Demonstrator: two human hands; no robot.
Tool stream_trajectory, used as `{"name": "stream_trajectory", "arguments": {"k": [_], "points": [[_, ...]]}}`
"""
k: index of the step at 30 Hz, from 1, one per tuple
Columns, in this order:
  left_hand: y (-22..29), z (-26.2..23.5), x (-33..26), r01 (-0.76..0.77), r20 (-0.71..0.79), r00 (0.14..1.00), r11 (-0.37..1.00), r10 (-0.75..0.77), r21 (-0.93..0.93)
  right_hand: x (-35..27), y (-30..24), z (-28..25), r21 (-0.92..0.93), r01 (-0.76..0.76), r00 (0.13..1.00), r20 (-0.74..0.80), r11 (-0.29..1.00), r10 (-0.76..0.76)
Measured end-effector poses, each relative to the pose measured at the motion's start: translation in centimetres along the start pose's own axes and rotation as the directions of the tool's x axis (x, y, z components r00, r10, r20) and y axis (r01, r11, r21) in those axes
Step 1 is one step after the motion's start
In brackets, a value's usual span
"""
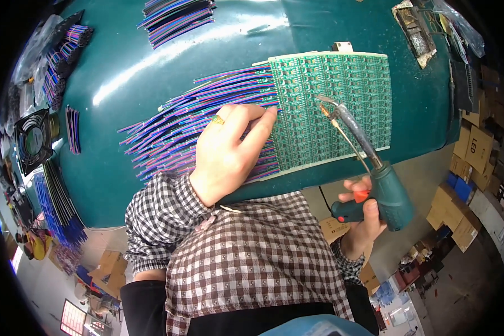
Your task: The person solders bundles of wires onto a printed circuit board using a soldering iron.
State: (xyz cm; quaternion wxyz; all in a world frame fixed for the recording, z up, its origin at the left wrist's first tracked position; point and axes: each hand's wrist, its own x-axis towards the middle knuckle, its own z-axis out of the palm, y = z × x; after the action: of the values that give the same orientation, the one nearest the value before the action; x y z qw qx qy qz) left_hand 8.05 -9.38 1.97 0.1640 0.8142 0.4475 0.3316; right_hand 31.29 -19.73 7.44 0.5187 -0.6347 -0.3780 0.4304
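My left hand (229, 151) lies flat on a fan of coloured ribbon wires (168, 129), its fingertips at the left edge of a green circuit board panel (341, 95). A ring sits on one finger. My right hand (361, 215) grips a teal pistol-type soldering iron (383, 190) with a red trigger. The iron's tip (323, 101) hovers over the middle of the board, and a thin solder feed runs beside the barrel. The wire ends meet the board's left edge.
The teal table top (151, 67) carries more wire bundles at the back (176, 14) and far left (67, 50). A small black fan (33, 140) sits at the left. A soldering stand (414, 33) is at the back right. Cardboard boxes (476, 151) stand on the floor at the right.
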Motion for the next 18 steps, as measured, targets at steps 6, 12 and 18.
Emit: {"name": "stream_trajectory", "arguments": {"k": [6, 12, 18], "points": [[-0.4, 0.2, -0.1, -0.053, -0.024, 0.998, 0.998, 0.054, 0.031, -0.8, -0.7, 0.5, -0.024, -0.066, 0.997, 0.039, 0.998, 0.066], [-0.1, 0.1, -0.1, -0.019, -0.029, 0.999, 0.999, 0.019, 0.031, -1.4, -0.5, 0.5, -0.058, -0.109, 0.987, 0.115, 0.992, 0.116], [-0.1, -0.1, 0.2, 0.0, -0.002, 1.0, 1.0, 0.0, 0.013, -1.4, -0.5, 0.3, -0.048, -0.115, 0.979, 0.161, 0.992, 0.121]]}}
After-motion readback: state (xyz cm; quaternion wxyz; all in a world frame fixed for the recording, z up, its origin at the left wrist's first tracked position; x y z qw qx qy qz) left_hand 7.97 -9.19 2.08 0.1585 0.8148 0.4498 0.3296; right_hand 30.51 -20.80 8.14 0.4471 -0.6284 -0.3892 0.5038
